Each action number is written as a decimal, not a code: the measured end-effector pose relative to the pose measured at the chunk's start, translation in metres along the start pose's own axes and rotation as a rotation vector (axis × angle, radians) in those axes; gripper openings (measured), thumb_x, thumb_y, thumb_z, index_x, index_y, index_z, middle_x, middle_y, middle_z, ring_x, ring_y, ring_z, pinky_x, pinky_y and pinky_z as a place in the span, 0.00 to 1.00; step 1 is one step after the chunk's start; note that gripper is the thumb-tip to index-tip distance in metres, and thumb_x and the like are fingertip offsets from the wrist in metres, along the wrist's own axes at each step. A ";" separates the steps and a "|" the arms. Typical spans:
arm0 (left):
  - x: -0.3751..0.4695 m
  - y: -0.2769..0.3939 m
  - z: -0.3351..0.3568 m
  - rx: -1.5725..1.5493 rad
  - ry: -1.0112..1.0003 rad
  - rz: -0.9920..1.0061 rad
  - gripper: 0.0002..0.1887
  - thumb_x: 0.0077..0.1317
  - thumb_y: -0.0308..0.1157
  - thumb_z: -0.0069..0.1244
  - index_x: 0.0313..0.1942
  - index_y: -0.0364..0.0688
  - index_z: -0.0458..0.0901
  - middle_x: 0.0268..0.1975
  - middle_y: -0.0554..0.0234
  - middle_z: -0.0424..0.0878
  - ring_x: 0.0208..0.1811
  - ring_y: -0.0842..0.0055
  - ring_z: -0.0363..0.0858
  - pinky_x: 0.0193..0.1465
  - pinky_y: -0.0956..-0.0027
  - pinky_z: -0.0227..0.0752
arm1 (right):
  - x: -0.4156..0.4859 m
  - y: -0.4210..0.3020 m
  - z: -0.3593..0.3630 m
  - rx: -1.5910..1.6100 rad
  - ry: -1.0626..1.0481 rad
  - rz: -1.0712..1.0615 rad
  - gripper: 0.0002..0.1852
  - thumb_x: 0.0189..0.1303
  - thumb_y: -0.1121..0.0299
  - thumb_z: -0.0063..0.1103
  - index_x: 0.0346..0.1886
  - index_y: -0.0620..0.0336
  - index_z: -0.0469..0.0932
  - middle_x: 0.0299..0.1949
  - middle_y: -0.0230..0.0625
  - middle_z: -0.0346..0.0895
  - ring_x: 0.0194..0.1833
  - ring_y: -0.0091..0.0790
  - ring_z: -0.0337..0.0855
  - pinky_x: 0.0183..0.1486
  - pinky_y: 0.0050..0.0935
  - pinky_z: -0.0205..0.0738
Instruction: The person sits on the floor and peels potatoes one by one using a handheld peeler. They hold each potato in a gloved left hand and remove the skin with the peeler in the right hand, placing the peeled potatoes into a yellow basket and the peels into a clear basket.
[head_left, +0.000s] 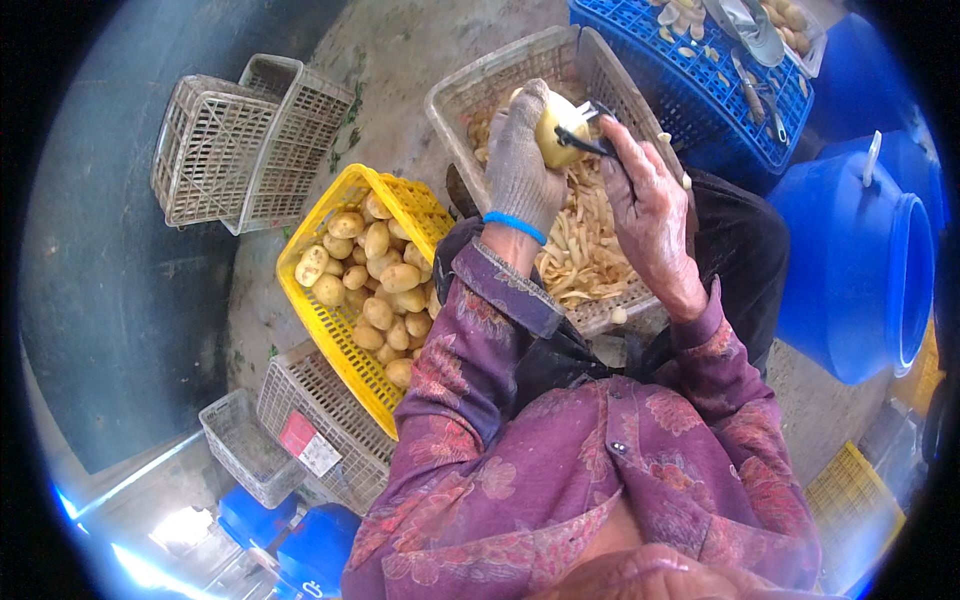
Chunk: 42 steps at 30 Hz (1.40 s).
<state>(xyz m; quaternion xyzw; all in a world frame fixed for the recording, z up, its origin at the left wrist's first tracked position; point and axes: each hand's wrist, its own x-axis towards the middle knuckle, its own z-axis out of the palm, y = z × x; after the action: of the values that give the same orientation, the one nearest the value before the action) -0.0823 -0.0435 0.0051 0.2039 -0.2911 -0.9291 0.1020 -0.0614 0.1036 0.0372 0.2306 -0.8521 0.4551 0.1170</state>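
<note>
My left hand (521, 161), in a grey knit glove with a blue cuff, grips a mostly peeled potato (559, 142). Bare and to the right of it, my right hand (649, 206) holds a black-handled peeler (583, 142), whose head lies against the potato's right side. Both hands are above a grey plastic crate (457, 82) that sits in front of me with a thick layer of potato peelings (585, 255) inside. At my left, a yellow plastic crate (315, 300) holds many unpeeled potatoes (379, 311).
An upturned blue crate (675, 67) at the upper right carries a knife (748, 90), peel scraps and a grey cloth-like item (750, 30). Blue plastic barrels (840, 262) stand on the right. Grey crates (217, 150) lean at the left; another grey crate (322, 420) is below the yellow one.
</note>
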 end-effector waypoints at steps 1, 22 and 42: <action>0.000 0.001 -0.004 -0.010 0.051 -0.002 0.14 0.64 0.40 0.60 0.45 0.47 0.76 0.40 0.67 0.80 0.41 0.71 0.81 0.44 0.60 0.80 | -0.009 0.000 0.001 -0.035 -0.012 -0.008 0.19 0.65 0.72 0.58 0.60 0.55 0.75 0.37 0.45 0.77 0.34 0.47 0.82 0.34 0.38 0.75; 0.001 -0.007 -0.013 0.074 0.205 -0.076 0.20 0.60 0.39 0.64 0.48 0.43 0.76 0.43 0.63 0.78 0.43 0.72 0.80 0.43 0.62 0.79 | -0.057 0.038 0.005 0.082 -0.016 0.145 0.22 0.65 0.71 0.59 0.62 0.61 0.72 0.49 0.49 0.78 0.48 0.46 0.81 0.52 0.36 0.74; -0.014 0.003 -0.008 -0.050 0.090 -0.024 0.14 0.63 0.35 0.57 0.47 0.40 0.77 0.42 0.61 0.81 0.43 0.69 0.83 0.45 0.60 0.82 | -0.039 -0.003 0.003 -0.116 -0.094 0.004 0.24 0.63 0.68 0.60 0.63 0.51 0.73 0.40 0.45 0.78 0.35 0.50 0.83 0.33 0.42 0.77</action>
<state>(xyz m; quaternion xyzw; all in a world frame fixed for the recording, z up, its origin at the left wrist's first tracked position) -0.0659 -0.0460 0.0054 0.2466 -0.2604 -0.9271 0.1088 -0.0260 0.1106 0.0222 0.2427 -0.8820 0.3939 0.0893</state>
